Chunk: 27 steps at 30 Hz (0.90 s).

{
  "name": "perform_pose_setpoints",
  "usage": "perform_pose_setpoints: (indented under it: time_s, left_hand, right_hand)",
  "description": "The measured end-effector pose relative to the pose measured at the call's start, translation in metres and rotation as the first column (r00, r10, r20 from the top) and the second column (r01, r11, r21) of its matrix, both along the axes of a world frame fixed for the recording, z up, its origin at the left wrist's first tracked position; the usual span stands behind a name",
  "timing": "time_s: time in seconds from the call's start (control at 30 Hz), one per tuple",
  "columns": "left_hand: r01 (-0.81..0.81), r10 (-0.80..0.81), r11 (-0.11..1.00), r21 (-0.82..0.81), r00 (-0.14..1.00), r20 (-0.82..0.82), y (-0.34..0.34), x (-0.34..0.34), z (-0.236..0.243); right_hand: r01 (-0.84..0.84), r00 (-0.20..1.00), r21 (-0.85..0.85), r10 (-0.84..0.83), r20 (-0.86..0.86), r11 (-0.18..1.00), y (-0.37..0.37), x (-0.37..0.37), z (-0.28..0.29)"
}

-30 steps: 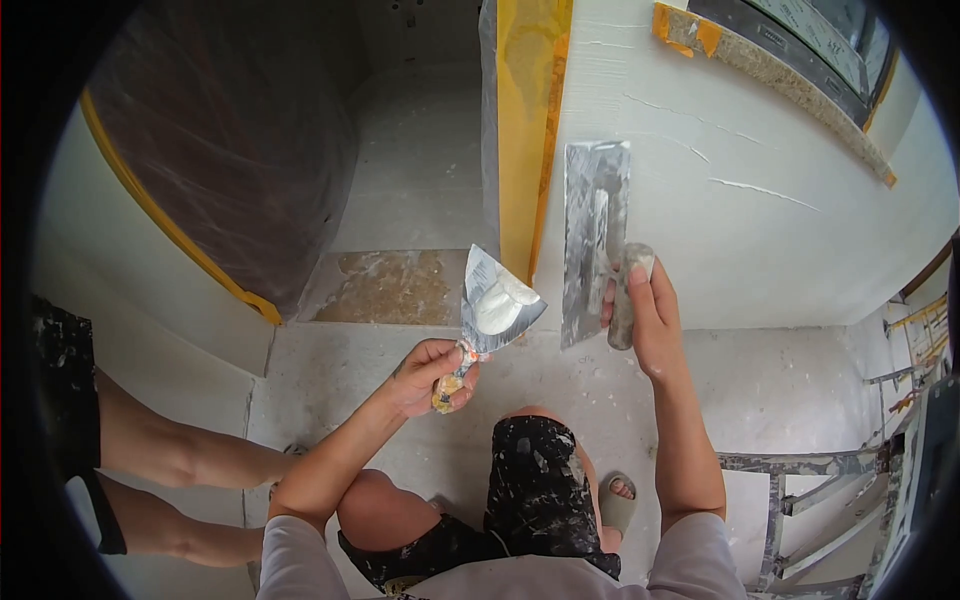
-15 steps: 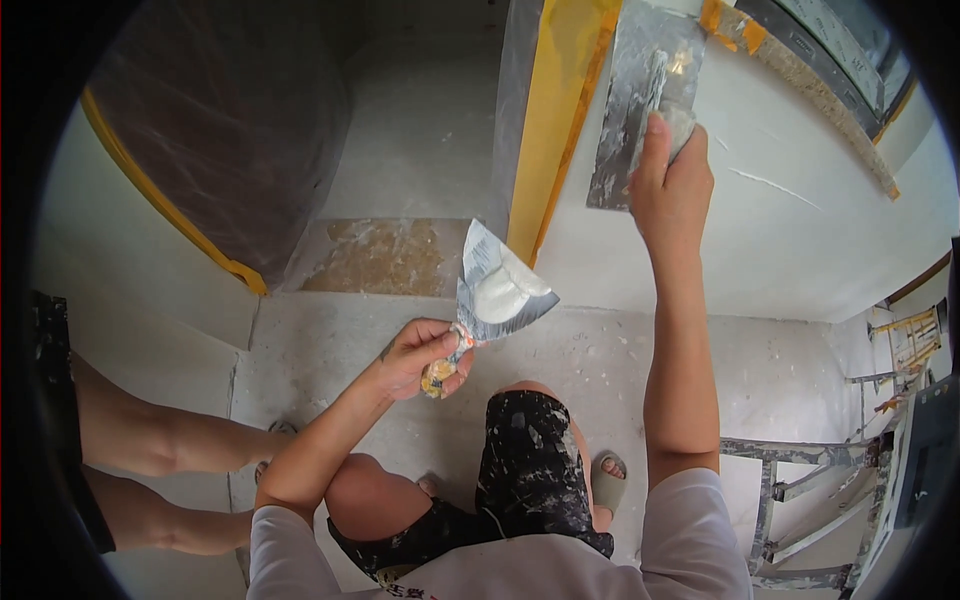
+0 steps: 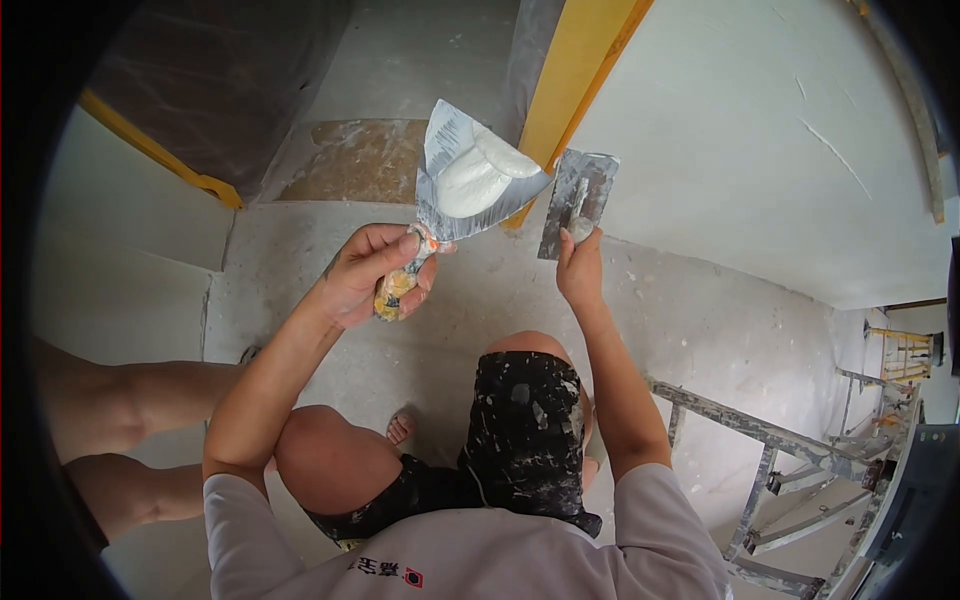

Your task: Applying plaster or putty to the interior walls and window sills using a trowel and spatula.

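My left hand (image 3: 375, 268) is closed round the stained handle of a wide putty knife (image 3: 440, 215), blade up. A thick white lump of putty (image 3: 472, 182) lies on that blade. In my right hand (image 3: 580, 268) is the grip of a rectangular steel plastering trowel (image 3: 590, 180), smeared grey. The trowel is low, beside the bottom of the orange-yellow edged door frame (image 3: 570, 95), to the right of the putty knife and apart from it. The white wall (image 3: 730, 140) on the right bears a thin raised streak of putty.
Bare legs of another person (image 3: 150, 400) are close on my left. A paint-spattered metal scaffold or ladder (image 3: 760, 435) lies at the lower right. Dark plastic sheeting (image 3: 210, 90) hangs at the far left. Brown board (image 3: 360, 160) covers the doorway floor.
My right hand has come down from high on the wall with the trowel, towards the putty knife. My left hand has risen a little with the putty knife. The view has shifted.
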<state>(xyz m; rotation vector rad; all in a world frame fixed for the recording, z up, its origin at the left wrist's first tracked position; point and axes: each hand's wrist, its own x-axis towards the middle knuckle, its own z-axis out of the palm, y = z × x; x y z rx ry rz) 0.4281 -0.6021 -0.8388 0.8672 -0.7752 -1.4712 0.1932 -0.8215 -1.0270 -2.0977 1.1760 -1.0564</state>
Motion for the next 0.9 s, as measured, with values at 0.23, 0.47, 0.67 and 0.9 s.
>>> perform_pose_setpoints:
  time_s: [0.23, 0.47, 0.67, 0.9]
  left_hand:
    - [0.206, -0.215, 0.933, 0.294, 0.977, -0.003, 0.035, 0.023, -0.099]
    - [0.284, -0.257, 0.946, 0.159, 0.951, -0.171, 0.044, -0.008, -0.173]
    - [0.137, -0.115, 0.956, 0.260, 0.989, -0.098, 0.088, 0.021, -0.187]
    - [-0.030, -0.034, 0.937, 0.349, 0.984, 0.175, 0.076, 0.024, -0.201]
  right_hand:
    - [-0.190, 0.972, 0.646, 0.051, 0.228, 0.739, 0.020, -0.098, 0.033]
    - [-0.552, 0.625, 0.817, 0.731, 0.273, 0.167, 0.014, -0.031, 0.120]
    - [-0.205, 0.884, 0.967, 0.454, 0.116, 0.152, 0.017, -0.061, 0.075]
    - [-0.387, 0.599, 0.685, 0.733, -0.322, 0.617, 0.045, -0.048, 0.091]
